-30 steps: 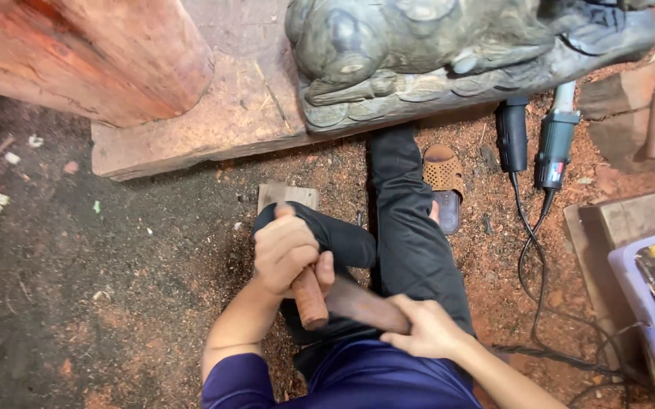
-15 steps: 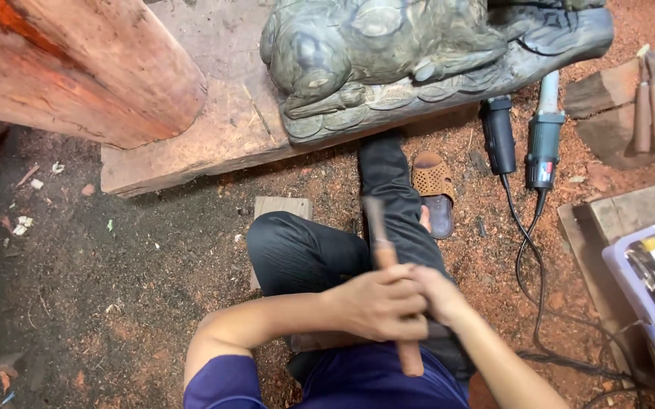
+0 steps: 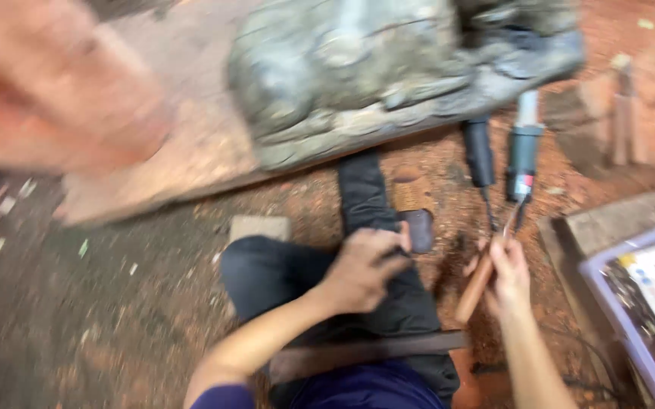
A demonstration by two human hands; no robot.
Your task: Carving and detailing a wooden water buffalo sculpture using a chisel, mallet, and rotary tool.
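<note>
Reddish sawdust-strewn ground (image 3: 100, 318) carries everything, with a grey stone carving (image 3: 388, 68) on a wooden slab (image 3: 191, 163) along its far edge. Right hand (image 3: 508, 276) pinches a wooden-handled tool (image 3: 476, 288) upright near two power tools (image 3: 503, 151) and their cords. Left hand (image 3: 361, 269) rests, fingers curled and holding nothing, on the dark trouser leg (image 3: 365, 197). Swinging the tool could snag the cords. A plastic box (image 3: 638, 303) crowds the right edge; open room lies left.
</note>
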